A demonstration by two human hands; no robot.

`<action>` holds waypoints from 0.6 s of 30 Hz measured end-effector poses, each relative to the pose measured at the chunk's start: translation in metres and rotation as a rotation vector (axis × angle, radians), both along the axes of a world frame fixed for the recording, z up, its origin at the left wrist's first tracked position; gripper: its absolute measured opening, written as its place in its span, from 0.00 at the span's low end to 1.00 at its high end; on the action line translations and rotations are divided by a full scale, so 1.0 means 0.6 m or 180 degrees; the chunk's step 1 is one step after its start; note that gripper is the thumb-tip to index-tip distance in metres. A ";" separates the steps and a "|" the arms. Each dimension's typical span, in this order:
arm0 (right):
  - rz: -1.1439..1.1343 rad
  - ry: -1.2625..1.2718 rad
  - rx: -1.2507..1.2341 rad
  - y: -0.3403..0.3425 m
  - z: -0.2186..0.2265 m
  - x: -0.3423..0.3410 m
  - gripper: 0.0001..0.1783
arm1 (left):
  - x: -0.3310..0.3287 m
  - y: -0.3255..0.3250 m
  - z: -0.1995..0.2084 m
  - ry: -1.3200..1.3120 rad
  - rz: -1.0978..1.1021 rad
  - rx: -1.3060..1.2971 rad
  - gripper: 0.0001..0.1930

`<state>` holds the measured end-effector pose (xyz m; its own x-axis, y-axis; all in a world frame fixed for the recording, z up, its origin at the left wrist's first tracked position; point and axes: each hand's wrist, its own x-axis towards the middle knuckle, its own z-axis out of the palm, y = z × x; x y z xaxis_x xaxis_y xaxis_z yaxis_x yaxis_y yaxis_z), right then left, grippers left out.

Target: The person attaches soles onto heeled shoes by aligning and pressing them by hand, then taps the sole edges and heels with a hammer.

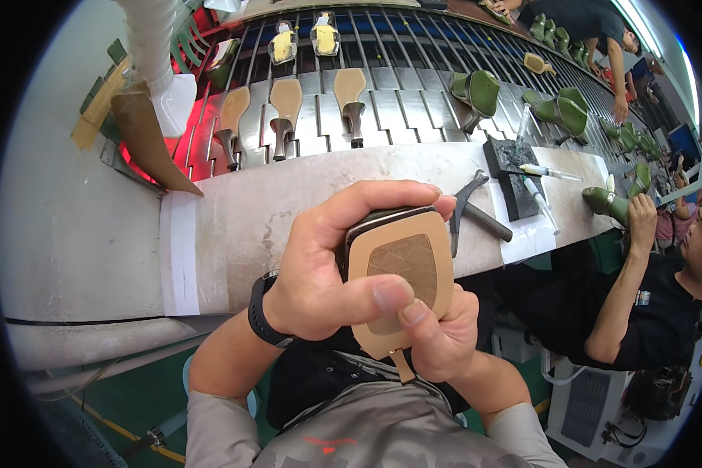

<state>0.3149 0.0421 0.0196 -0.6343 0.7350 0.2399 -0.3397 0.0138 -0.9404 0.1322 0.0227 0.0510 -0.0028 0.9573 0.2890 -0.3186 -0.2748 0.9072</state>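
Above the bench's near edge, both my hands grip a shoe (402, 249) with its tan sole facing me. A browner textured panel sits in the middle of the sole, and a dark edge shows behind its upper left side. My left hand (327, 273) wraps round the shoe's left side and top, its thumb lying across the sole. My right hand (448, 335) clasps the lower right part, its thumb pressed on the sole close to the left thumb. A narrow tan strip (402, 366) hangs below the sole. The rest of the shoe is hidden by my hands.
Beyond the pale bench (242, 226), a slatted metal conveyor (398, 101) carries tan-soled heeled shoes (285, 105) and green shoes (476, 93). Right of my hands lie a hammer-like tool (476, 214), a black block (515, 175) and syringes (550, 171). A co-worker (632, 304) sits at right, holding a green shoe.
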 end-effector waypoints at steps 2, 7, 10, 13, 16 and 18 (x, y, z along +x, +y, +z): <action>-0.0003 -0.0022 -0.0021 -0.001 -0.002 0.002 0.15 | -0.001 0.002 -0.004 -0.0079 -0.0019 -0.0003 0.47; 0.0021 0.0025 0.0090 0.000 0.000 0.003 0.15 | -0.003 0.003 -0.013 0.0029 -0.0051 0.0190 0.44; 0.0014 -0.0139 -0.0132 -0.003 0.010 0.007 0.13 | -0.003 0.003 -0.011 0.0025 -0.0059 0.0191 0.44; 0.0032 -0.0156 -0.0124 -0.003 0.012 0.007 0.12 | -0.002 0.003 -0.010 -0.0026 -0.0075 0.0193 0.44; 0.0050 -0.0117 -0.0003 -0.002 0.006 0.008 0.12 | -0.002 0.000 -0.007 -0.0037 -0.0058 0.0120 0.44; 0.0024 -0.0023 0.0076 0.001 0.003 0.002 0.13 | -0.003 0.000 -0.006 -0.0034 -0.0062 0.0104 0.44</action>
